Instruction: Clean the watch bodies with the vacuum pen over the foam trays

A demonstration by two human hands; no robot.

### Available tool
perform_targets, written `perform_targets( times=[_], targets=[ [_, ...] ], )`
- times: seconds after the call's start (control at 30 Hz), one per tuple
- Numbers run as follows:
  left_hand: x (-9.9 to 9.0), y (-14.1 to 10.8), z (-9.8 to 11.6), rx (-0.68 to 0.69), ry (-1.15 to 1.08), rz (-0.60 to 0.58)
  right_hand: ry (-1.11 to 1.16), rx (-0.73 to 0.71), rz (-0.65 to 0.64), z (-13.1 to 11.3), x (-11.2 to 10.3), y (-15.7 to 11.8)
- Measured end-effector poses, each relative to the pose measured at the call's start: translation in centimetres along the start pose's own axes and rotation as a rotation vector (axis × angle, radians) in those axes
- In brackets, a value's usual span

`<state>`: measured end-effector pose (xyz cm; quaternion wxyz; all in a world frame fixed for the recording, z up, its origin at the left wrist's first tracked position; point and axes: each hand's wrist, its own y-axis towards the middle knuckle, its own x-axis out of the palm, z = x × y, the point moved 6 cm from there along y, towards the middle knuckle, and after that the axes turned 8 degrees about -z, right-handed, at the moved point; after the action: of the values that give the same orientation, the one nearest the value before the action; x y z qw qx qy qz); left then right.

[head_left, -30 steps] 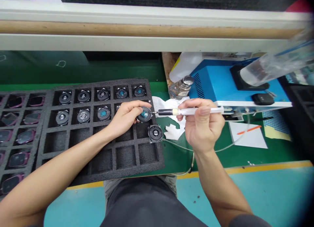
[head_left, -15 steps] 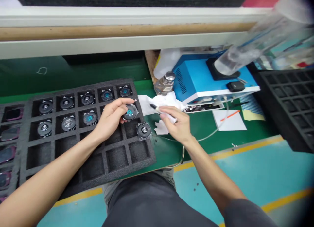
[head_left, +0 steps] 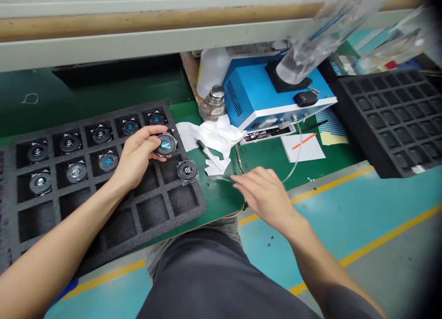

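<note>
My left hand point(head_left: 137, 157) grips a round black disc point(head_left: 166, 144) with a teal centre, holding it just above the top right of a black foam tray point(head_left: 113, 229). Several similar discs sit in the tray's upper cells, and its lower cells show bare foam. Another disc point(head_left: 187, 171) rests at the tray's right corner. My right hand point(head_left: 262, 194) hangs empty over the green mat point(head_left: 221, 204), fingers apart, near a thin clear tube point(head_left: 238, 160). A syringe point(head_left: 206, 149) with a black tip lies on crumpled white wipes point(head_left: 214, 137).
A blue benchtop unit point(head_left: 276, 91) stands behind the wipes, with a glass bottle point(head_left: 212, 103) and a white plastic bottle point(head_left: 212, 68) at its left. A paper sheet with an orange pen point(head_left: 302, 146) lies in front of it. A second black tray point(head_left: 390, 116) sits at right.
My right hand has let go of the syringe, which now lies on the wipes, and has moved toward me. The left hand still grips the disc. The whole view has shifted as my head turned right.
</note>
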<state>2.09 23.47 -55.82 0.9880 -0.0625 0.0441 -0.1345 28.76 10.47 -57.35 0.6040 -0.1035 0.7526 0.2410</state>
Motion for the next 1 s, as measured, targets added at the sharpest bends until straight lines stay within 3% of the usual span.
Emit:
perform_targets(
  times=[0.1, 0.2, 0.33, 0.4, 0.47, 0.53, 0.6, 0.63, 0.73, 0.8, 0.9, 1.0],
  targets=[
    [0.1, 0.0, 0.1, -0.005, -0.046, -0.025, -0.046, 0.090, 0.169, 0.2, -3.1, -1.5],
    [-0.2, 0.1, 0.0, -0.020, -0.109, -0.010, 0.043, 0.298, 0.335, 0.4, -4.6, -4.2],
    [-0.6, 0.4, 0.0, -0.036, -0.165, 0.002, 0.634, 0.709, 0.417, 0.6, -1.5, -9.0],
    [-0.8, 0.5, 0.2, -0.031, -0.175, 0.008, 0.863, 0.884, 0.524, 0.3, 0.1, -10.8],
    [-0.8, 0.4, 0.5, -0.019, -0.186, 0.027, 0.903, 0.971, 0.759, 0.3, 0.1, -11.9],
    [-0.8, 0.3, 0.8, -0.006, -0.201, 0.036, 0.881, 0.956, 1.051, 1.3, -0.7, -12.3],
    [-0.7, 0.3, 1.1, 0.000, -0.215, 0.032, 0.978, 0.901, 1.260, 3.8, -0.9, -11.6],
    [-0.6, 0.2, 1.2, -0.003, -0.217, 0.028, 1.083, 0.889, 1.297, 5.5, -0.6, -10.7],
    [-0.6, 0.3, 1.3, -0.016, -0.215, 0.026, 1.466, 0.920, 1.152, 11.3, 1.7, -6.1],
    [-0.7, 0.3, 1.3, -0.018, -0.223, 0.033, 1.567, 0.977, 1.017, 14.5, 3.0, -3.0],
    [-0.9, 0.5, 1.2, -0.020, -0.239, 0.039, 1.477, 0.980, 0.891, 17.6, 3.6, 0.9],
    [-0.9, 0.5, 1.1, -0.023, -0.245, 0.038, 1.330, 1.008, 0.782, 18.8, 3.5, 2.9]
  ],
)
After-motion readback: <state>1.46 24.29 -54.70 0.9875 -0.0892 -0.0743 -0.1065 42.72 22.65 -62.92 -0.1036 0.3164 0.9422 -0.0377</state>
